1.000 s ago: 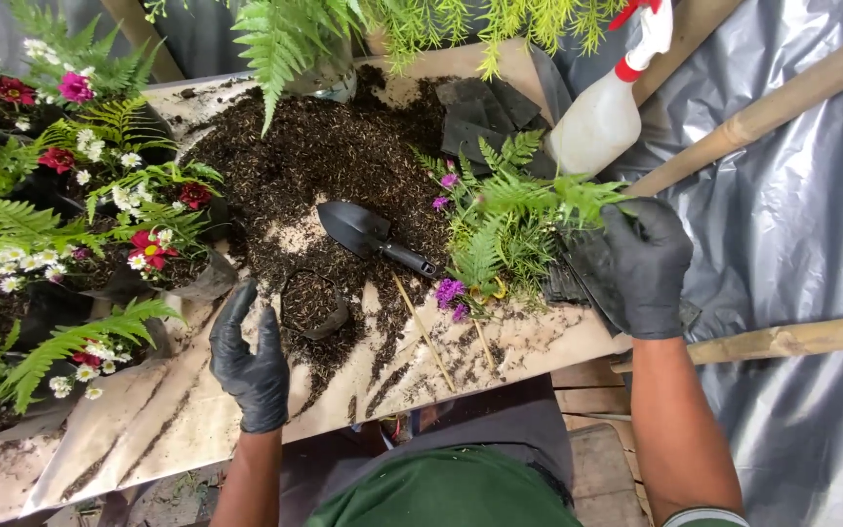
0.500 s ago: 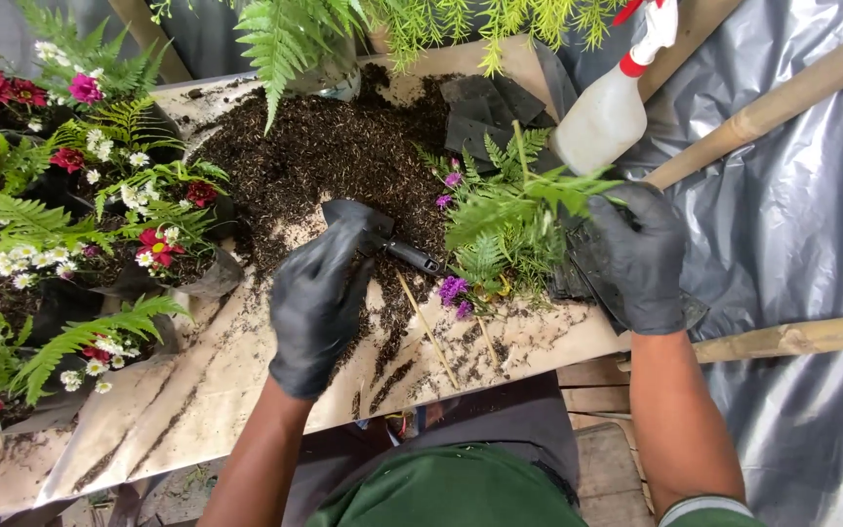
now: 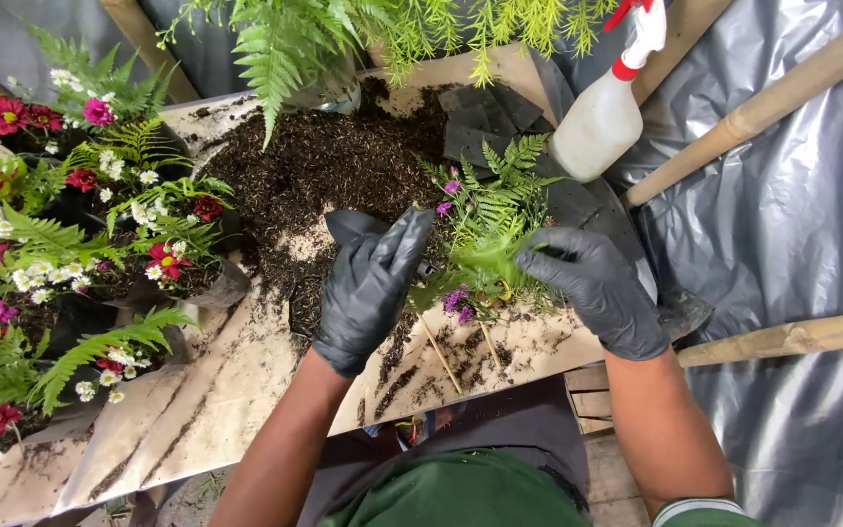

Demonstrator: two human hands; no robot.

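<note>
Both my hands wear black gloves. My right hand (image 3: 597, 288) holds a small bunch of fern fronds and purple flowers (image 3: 485, 244) over the soil-strewn board. My left hand (image 3: 371, 288) reaches across to the bunch, fingers spread and touching its left side. Under my left hand lies a black hand trowel (image 3: 353, 226), its blade showing by the heap of dark potting soil (image 3: 319, 166). Thin wooden sticks (image 3: 436, 351) lie on the board below the bunch.
Several black pots of ferns, red, pink and white flowers (image 3: 70, 244) stand at the left. A white spray bottle with a red trigger (image 3: 605, 112) stands at the back right. Bamboo poles (image 3: 782, 337) and grey plastic sheeting (image 3: 792, 215) are at the right.
My left hand has moved from the board's front edge up and right, over the trowel, to the bunch of greenery. My right hand has stayed on the bunch.
</note>
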